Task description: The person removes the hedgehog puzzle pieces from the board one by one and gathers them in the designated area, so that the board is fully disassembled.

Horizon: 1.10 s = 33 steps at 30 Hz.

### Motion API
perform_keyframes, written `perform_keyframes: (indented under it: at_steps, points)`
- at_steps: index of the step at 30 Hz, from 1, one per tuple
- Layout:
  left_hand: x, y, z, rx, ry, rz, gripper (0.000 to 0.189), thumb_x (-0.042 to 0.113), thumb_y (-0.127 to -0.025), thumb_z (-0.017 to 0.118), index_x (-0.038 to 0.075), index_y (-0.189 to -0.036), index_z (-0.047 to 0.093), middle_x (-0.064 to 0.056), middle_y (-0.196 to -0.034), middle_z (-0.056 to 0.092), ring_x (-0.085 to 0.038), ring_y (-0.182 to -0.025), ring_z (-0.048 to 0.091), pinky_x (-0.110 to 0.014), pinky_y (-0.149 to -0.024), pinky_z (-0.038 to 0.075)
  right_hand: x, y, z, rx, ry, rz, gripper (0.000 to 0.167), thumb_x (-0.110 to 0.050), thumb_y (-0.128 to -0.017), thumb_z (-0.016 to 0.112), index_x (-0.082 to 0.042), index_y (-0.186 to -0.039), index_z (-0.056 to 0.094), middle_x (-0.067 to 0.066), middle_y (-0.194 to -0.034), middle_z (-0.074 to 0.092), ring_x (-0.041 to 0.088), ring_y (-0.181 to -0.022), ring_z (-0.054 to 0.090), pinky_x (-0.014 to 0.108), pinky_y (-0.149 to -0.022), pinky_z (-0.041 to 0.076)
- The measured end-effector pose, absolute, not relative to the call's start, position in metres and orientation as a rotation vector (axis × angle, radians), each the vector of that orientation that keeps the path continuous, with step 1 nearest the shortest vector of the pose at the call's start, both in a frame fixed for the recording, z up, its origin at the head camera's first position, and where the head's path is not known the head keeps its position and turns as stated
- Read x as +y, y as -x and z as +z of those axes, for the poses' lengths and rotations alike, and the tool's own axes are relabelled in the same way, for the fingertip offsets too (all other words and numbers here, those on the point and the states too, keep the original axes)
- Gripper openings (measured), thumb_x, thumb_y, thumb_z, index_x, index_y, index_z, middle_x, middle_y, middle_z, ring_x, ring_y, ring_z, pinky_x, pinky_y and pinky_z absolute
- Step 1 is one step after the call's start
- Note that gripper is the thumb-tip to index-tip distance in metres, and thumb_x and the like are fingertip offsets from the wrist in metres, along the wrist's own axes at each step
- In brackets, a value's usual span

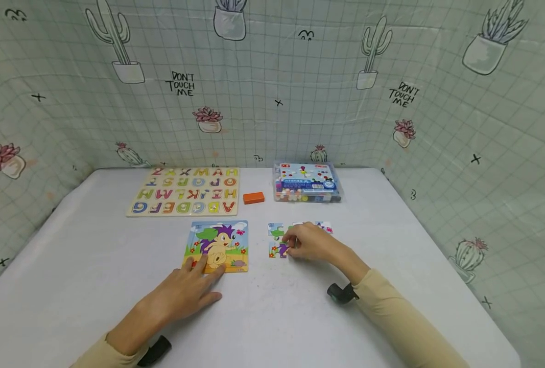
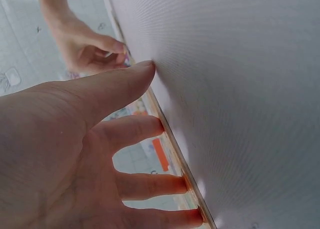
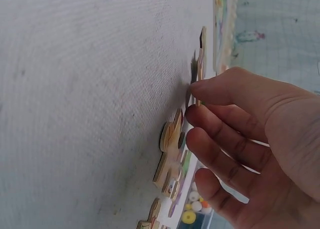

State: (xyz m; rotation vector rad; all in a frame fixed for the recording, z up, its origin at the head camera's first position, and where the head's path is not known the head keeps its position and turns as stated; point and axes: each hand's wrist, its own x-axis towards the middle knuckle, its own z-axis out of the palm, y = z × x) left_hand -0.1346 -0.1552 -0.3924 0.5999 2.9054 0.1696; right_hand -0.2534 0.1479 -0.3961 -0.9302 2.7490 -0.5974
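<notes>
A square picture puzzle board [image 1: 241, 235] showing a purple-haired hedgehog lies on the table. My left hand [image 1: 185, 291] reaches over its near edge with fingers spread, the fingertips resting on the board and its edge and the thumb on the tabletop. To the right of the board, my right hand [image 1: 311, 243] pinches a jigsaw piece [image 3: 201, 64] between thumb and forefinger, low over the table. Further jigsaw pieces [image 3: 170, 166] lie beneath and beside its other fingers. From the head view, this hand hides part of the group; a green-printed piece [image 1: 276, 230] shows beyond the fingertips.
Behind the puzzle lies a wooden alphabet board [image 1: 175, 201] with coloured letters. An orange block [image 1: 254, 198] sits between it and a clear plastic box [image 1: 307, 197] of colourful small parts. Patterned cloth [image 1: 277, 133] hangs at the back and sides of the white table [image 1: 272, 327].
</notes>
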Motion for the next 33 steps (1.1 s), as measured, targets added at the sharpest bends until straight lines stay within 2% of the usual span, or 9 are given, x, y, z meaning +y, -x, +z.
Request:
perform_keyframes:
  at_steps: [11, 23, 33]
  points:
    - [-0.155, 0.135, -0.392, 2.918, -0.611, 0.161, 0.059, 0.044, -0.092, 0.064, 0.016, -0.142, 0.052, -0.028, -0.146, 0.043, -0.056, -0.130, 0.042, -0.063, -0.094, 0.047, 0.148, 0.253, -0.395, 2.765, 0.906, -0.575, 0.024, -0.013, -0.087, 0.072, -0.008, -0.110, 0.072, -0.006, -0.081, 0.062, 0.006, -0.068, 0.051, 0.019, -0.062, 0.044]
    - [-0.155, 0.137, -0.393, 2.909, -0.571, 0.181, 0.056, 0.043, -0.091, 0.066, 0.017, -0.140, 0.055, -0.025, -0.144, 0.047, -0.052, -0.128, 0.046, -0.062, -0.097, 0.046, 0.107, 0.243, -0.395, 2.773, 1.092, -0.520, 0.023, -0.019, -0.088, 0.072, -0.010, -0.109, 0.073, -0.001, -0.092, 0.068, 0.008, -0.079, 0.056, 0.021, -0.072, 0.049]
    - [-0.154, 0.136, -0.390, 2.910, -0.570, 0.174, 0.055, 0.042, -0.092, 0.065, 0.017, -0.140, 0.055, -0.027, -0.146, 0.045, -0.053, -0.130, 0.045, -0.063, -0.097, 0.045, 0.075, 0.238, -0.396, 2.743, 1.149, -0.498, 0.028, -0.020, -0.088, 0.072, -0.013, -0.115, 0.072, -0.001, -0.099, 0.067, 0.008, -0.076, 0.054, 0.018, -0.064, 0.044]
